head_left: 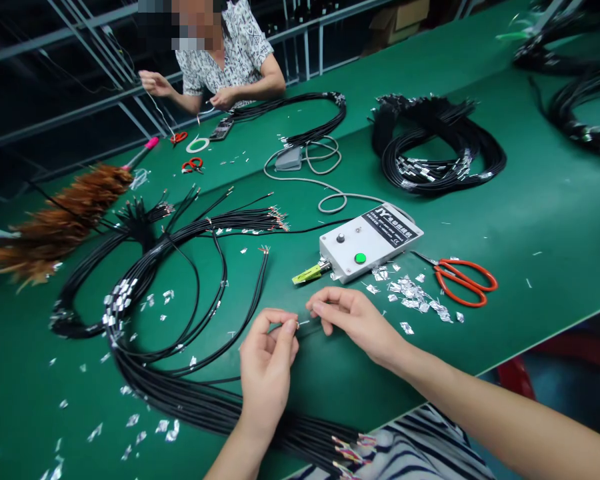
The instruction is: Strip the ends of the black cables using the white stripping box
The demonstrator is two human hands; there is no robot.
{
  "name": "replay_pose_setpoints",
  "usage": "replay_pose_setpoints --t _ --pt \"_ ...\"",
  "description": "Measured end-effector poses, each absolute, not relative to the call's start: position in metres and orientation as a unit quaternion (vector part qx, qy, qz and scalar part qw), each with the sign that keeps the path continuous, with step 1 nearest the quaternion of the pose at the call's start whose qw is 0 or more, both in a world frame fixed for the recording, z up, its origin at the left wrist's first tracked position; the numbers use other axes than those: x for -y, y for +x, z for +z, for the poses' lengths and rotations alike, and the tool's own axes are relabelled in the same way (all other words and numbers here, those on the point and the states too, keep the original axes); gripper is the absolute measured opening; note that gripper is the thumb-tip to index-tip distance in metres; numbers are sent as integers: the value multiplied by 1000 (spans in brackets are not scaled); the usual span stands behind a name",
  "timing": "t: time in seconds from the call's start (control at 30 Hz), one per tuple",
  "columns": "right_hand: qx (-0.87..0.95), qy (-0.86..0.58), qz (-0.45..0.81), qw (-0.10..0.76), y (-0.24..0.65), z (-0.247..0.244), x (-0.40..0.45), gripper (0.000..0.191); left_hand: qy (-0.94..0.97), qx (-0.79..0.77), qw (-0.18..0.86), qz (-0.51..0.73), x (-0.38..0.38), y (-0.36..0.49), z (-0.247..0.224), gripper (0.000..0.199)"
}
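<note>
Between thumb and forefinger, my left hand (267, 357) pinches the end of a thin black cable, and a short white tip (304, 323) pokes out toward the right. My right hand (353, 320) is closed in a pinch just beyond that tip; whatever its fingertips hold is too small to make out. A bundle of black cables (180, 393) runs under my left wrist, with coloured wire ends (350, 453) by my lap. Just past my hands lies a light grey control box (350, 250) with a green button and a yellow-green clip-like piece (307, 275) at its front.
Orange-handled scissors (465, 281) and foil scraps (415, 293) lie right of the box. More black cable coils (440, 150) rest farther back. A feather duster (75, 213) is at the left. Across the green table (545, 267), a co-worker (230, 60) handles a thin white strand.
</note>
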State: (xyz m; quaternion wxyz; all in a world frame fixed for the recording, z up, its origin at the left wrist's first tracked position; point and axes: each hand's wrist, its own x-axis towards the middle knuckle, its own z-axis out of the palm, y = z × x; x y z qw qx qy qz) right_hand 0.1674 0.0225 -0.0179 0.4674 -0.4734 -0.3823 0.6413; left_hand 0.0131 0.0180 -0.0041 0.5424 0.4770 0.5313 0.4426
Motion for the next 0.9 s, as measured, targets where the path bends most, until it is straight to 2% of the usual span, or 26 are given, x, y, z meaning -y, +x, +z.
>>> replay_pose_setpoints --t 0.23,0.6,0.77,0.9 --pt "391 -458 690 401 170 -11 -23 38 486 -512 549 447 -15 11 -3 24" --pt "208 -411 729 506 137 -11 -6 30 479 -503 485 531 -6 19 -9 15" --pt "171 -427 730 505 133 -14 2 28 472 -503 473 548 -4 19 -14 14" --pt "164 -439 728 500 135 -11 4 33 467 -491 481 556 -5 19 -14 14"
